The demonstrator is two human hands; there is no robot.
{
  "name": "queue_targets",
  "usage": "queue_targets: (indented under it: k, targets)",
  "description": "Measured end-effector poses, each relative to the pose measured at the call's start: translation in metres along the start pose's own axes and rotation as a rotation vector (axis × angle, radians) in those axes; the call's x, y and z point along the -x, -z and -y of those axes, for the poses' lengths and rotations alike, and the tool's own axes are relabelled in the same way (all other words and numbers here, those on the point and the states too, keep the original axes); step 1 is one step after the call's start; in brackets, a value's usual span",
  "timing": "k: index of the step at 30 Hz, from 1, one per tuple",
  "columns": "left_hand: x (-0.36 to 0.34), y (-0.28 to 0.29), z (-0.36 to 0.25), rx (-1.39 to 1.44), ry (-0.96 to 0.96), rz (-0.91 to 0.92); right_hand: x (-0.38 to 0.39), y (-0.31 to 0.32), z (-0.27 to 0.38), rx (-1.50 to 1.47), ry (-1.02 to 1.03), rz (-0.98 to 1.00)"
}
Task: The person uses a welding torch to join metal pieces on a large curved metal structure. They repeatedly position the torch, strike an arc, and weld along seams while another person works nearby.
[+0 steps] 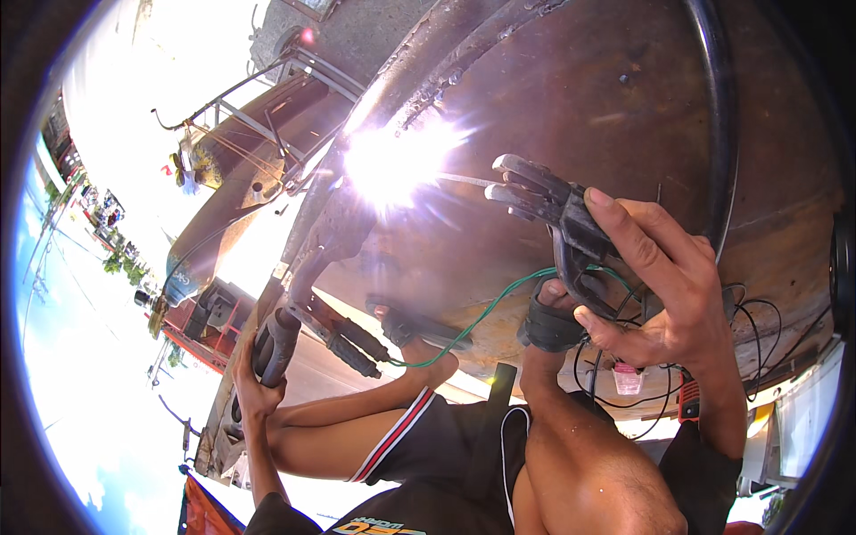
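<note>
1. Right hand (679, 290) grips the black holder (578, 218), its fingers bent over the upper part and its thumb beside the lower lever.
2. The holder is right of the picture's middle, in front of the rusty plate (553, 107), with its 2 prongs pointing left.
3. From the prongs a thin rod (465, 180) runs left into a white-violet glare (392, 165). The glare hides the rod's far end and the spot under it, so I cannot tell if they touch.
4. Left hand (256, 392) is closed around a dark bar (278, 343) at lower left, well apart from the holder.
5. Just right of that bar is a clamp (357, 343) with 2 black grips. A green wire (489, 314) leads from the grips, curving up and right toward the holder.
6. A thick rim (428, 45) curves along the plate's upper left side, its lower stretch lost in the glare.
7. Both knees are bent; 2 feet in dark sandals (548, 325) are set against the plate's lower part.
8. Below the right hand is a small pink cup (628, 380). A black hose (720, 107) bends down the right side of the plate.
9. Beyond the rim, at upper left, are a metal frame (325, 71) and a brown tank (218, 223).
</note>
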State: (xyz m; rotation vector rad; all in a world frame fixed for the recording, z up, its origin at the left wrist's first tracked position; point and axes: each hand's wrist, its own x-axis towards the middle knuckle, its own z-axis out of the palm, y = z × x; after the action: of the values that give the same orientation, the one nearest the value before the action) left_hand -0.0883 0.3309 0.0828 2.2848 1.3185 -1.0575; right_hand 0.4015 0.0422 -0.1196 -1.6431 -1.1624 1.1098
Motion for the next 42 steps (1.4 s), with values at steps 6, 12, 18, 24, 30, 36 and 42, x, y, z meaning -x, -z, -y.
queue_targets:
  k: [6,12,18,24,30,36,42]
  targets:
    - [0.004,0.001,0.009,0.059,0.143,0.101,-0.002,-0.004,0.001,-0.037,0.01,-0.073]
    - [0.007,-0.001,0.017,0.027,0.106,0.082,-0.003,-0.006,0.0,-0.042,0.01,-0.063]
    - [0.01,-0.003,0.022,-0.001,0.105,0.067,-0.004,-0.005,0.001,-0.033,0.011,-0.059]
    - [0.009,-0.003,0.022,0.02,0.1,0.072,-0.004,-0.003,0.002,-0.018,0.0,-0.033]
    - [0.008,-0.002,0.018,0.0,0.09,0.061,-0.001,-0.001,0.001,-0.012,-0.005,0.027]
    - [0.006,-0.002,0.013,0.013,0.083,0.042,-0.005,-0.002,0.002,-0.013,0.0,-0.015]
    - [0.005,-0.002,0.008,0.032,0.083,0.012,-0.006,-0.004,0.002,-0.02,-0.003,-0.024]
